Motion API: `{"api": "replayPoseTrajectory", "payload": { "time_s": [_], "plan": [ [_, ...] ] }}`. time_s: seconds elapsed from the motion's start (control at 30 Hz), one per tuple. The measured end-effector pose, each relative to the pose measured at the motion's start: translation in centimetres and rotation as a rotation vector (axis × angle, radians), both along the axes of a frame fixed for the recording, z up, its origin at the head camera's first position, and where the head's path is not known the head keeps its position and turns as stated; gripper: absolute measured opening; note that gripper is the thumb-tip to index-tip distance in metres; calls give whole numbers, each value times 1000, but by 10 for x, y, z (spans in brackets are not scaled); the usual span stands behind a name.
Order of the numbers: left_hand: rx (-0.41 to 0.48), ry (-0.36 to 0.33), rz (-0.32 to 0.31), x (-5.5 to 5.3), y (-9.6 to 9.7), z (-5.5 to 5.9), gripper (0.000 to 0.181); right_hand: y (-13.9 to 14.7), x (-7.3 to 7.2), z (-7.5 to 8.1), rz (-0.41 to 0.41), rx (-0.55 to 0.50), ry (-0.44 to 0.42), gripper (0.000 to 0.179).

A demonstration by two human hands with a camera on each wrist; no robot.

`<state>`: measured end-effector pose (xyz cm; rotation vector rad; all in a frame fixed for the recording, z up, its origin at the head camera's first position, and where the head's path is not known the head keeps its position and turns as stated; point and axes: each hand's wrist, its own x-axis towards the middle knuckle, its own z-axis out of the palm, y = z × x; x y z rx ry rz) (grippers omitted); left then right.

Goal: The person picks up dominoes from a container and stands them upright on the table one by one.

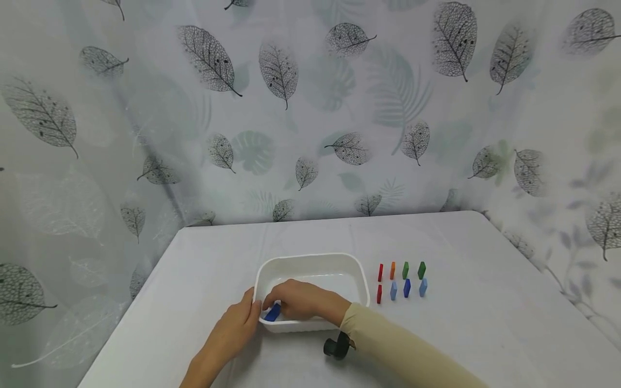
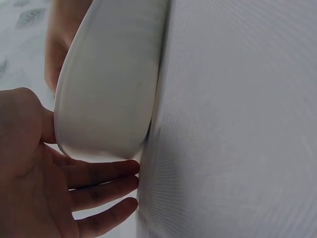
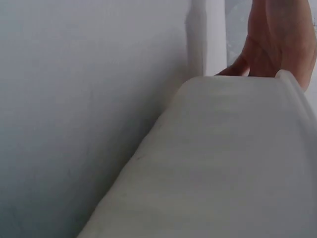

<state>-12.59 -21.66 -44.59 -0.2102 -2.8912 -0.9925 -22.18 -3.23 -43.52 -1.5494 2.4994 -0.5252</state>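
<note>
A white plastic tray (image 1: pixel 310 326) with a raised rim stands on the table. My left hand (image 1: pixel 235 326) holds its left front corner, thumb at the rim. In the left wrist view the fingers (image 2: pixel 106 173) lie along the tray's outer wall. Reaching over the front rim, my right hand (image 1: pixel 303 299) is down inside the tray. Its index finger and thumb sit either side of a dark blue block (image 1: pixel 273 312) in the left front corner and pinch it. The right wrist view shows mostly the tray's outer wall (image 3: pixel 223 158), which hides the right fingers.
Right of the tray, small domino-like blocks stand in two rows, among them a red block (image 1: pixel 380 272), an orange block (image 1: pixel 392 270), a green block (image 1: pixel 421 270) and a blue block (image 1: pixel 407 288). A dark wrist device (image 1: pixel 338 346) hangs below my right wrist. Leaf-patterned curtains surround the table.
</note>
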Motion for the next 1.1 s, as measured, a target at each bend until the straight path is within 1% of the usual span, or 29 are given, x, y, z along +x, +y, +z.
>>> {"api": "replayPoseTrajectory", "payload": {
  "time_s": [0.07, 0.13, 0.27, 0.37, 0.5, 0.57, 0.63, 0.77, 0.93, 1.1],
  "plan": [
    [-1, -7, 1, 0, 1, 0, 41, 0, -1, -1, 10, 32, 15, 35],
    [-2, -17, -1, 0, 1, 0, 44, 0, -2, -2, 10, 68, 50, 28],
    [-1, -28, 0, 1, 2, 1, 46, -1, -2, -4, -31, 130, 109, 13],
    [-1, -26, -2, 1, 2, 1, 46, -2, -1, -5, -74, 171, 138, 12],
    [1, -23, -2, 1, 2, 0, 46, 0, -1, -7, -118, 193, 159, 23],
    [2, -24, 0, 0, 2, 0, 45, 3, -3, -8, -121, 174, 165, 26],
    [2, -26, 3, 0, 2, 0, 45, 5, -4, -8, -125, 133, 154, 28],
    [-5, -23, 6, 0, 2, -1, 46, 11, -6, -5, -156, 50, 126, 22],
    [-6, -21, 7, 0, 2, 0, 47, 24, -3, 2, -209, -87, 60, 19],
    [-3, -30, 8, 0, 2, 0, 50, 39, 0, 8, -237, -226, 49, 14]
  ]
}}
